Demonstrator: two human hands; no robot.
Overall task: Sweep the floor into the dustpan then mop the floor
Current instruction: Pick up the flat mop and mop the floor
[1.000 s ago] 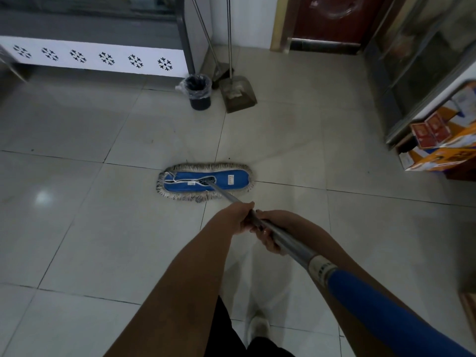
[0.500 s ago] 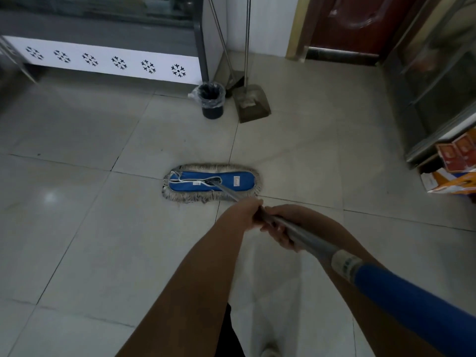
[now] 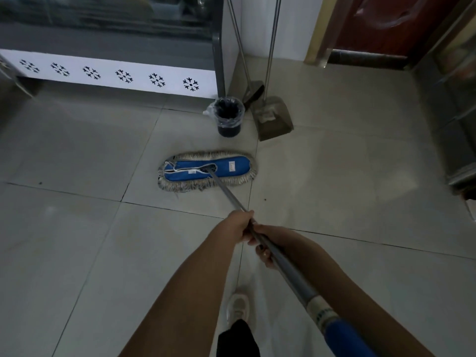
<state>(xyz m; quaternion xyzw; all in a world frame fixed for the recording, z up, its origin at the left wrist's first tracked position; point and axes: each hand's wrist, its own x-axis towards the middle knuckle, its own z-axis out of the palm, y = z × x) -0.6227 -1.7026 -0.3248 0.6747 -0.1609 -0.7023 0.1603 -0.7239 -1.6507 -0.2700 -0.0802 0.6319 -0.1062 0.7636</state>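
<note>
Over the last 1 second the mop head (image 3: 206,171) has slid further ahead of the grip and now lies flat on the floor (image 3: 77,240) just short of the bin (image 3: 229,119) and dustpan (image 3: 273,119), so I judge the sweeping done and this mopping stroke near its far end. Both hands are wrapped round the pole (image 3: 226,191), the left hand (image 3: 238,226) in front and the right hand (image 3: 268,244) just behind it. The head is a long blue cloth oval with a grey string fringe, the pole is smooth metal, and the tiles are pale and glossy.

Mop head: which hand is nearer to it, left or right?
Left. The left hand grips the handle lower down, closer to the mop head; the right hand grips it just behind, toward the body.
</note>
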